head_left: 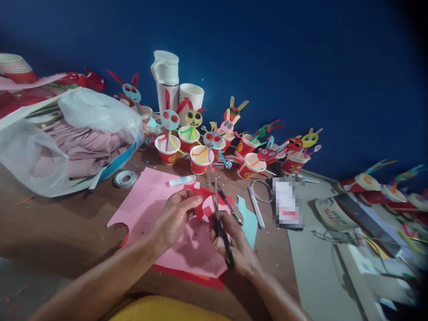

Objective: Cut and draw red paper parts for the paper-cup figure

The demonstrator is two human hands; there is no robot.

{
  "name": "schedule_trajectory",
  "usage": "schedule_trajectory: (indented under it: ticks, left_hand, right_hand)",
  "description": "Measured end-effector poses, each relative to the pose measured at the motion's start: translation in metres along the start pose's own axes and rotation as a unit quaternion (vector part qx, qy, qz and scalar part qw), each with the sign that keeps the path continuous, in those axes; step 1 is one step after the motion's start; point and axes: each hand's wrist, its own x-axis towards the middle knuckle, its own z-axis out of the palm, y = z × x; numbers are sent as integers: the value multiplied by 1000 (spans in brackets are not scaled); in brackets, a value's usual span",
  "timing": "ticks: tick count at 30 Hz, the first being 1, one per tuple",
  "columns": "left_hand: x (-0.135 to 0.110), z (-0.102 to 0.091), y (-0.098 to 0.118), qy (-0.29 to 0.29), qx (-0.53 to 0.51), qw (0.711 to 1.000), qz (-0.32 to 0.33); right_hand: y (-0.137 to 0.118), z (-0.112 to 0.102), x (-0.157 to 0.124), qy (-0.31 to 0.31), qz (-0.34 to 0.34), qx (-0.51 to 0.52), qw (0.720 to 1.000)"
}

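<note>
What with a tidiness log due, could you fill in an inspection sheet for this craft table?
Surface: wooden table, paper scraps scattered.
Job's things: red paper and scissors in hand, over a pink sheet.
Clutter: cup puppets, glue stick, tape roll, marker, stuffed plastic bag.
Hands: left hand pinches the red paper; right hand grips the scissors, blades pointing away.
Cables: thin cord at right, on the grey surface.
Surroundings: blue wall; white flask and stacked cups against it.

The paper sheet [150, 205] lies on the tabletop [50, 223] by its near edge. The bag [67, 138] sits left, the tape roll [125, 178] between them. Cups [200, 158] line the far edge, with the jug [166, 80] behind them.
</note>
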Motion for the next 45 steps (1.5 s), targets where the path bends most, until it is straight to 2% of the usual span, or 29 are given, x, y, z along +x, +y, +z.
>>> schedule_trajectory:
  ticks: [16,23,28,36,39,45]
  left_hand:
    - [-12,16,2,-21,48,999,-5]
    - [-9,24,0,-31,49,998,-15]
    - [-5,28,3,-64,34,997,-5]
    - [3,28,4,-44,55,998,-5]
    - [6,27,3,-58,64,996,-6]
    - [9,27,-1,-50,37,998,-26]
  right_hand:
    - [-2,6,-14,21,1,46,999]
    - [2,7,-16,28,-3,71,997]
    - [2,7,-15,36,-1,84,996]
    - [1,5,-17,48,-4,100,994]
    - [5,4,-17,60,-3,98,993]
    - [12,3,-17,64,0,87,994]
